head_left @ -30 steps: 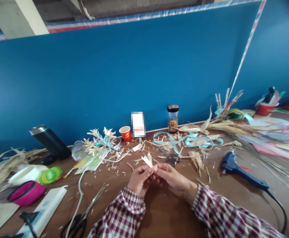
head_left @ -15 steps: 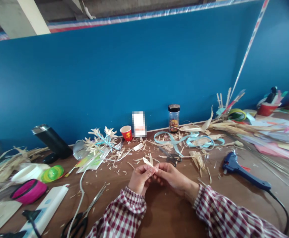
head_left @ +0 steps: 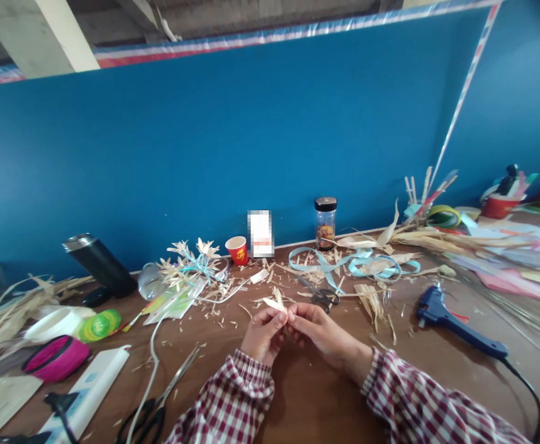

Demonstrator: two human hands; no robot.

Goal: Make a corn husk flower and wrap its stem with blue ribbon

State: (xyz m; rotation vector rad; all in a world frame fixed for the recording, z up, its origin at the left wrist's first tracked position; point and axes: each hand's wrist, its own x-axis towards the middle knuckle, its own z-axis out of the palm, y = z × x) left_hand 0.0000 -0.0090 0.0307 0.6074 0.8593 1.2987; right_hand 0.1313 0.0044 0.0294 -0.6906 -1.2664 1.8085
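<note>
Well to the left of the red paper cup (head_left: pixel 237 251), I note a black flask (head_left: pixel 105 269), leaning. Nearer than the cup and also to its left lie the open scissors (head_left: pixel 164 396). Just beside the cup, on its left, is a bundle of husk flowers (head_left: pixel 200 265) with blue strands.

Slightly right of the cup and nearer to me, I find the left hand (head_left: pixel 261 338) angled forward and inward, its forearm rising from the lower edge. Its thumb and forefinger pinch the base of a pale husk piece (head_left: pixel 274 303), whose splayed tips point up and away. The right hand (head_left: pixel 328 336), farther right of the cup, reaches in from the side with wrist nearly straight; its thumb and fingertips pinch the same base, meeting the left's. I cannot tell how the lower fingers of either hand lie.

A lidded jar (head_left: pixel 326 229) stands right of the cup; a blue glue gun (head_left: pixel 459 331) lies well to its right and nearer.
</note>
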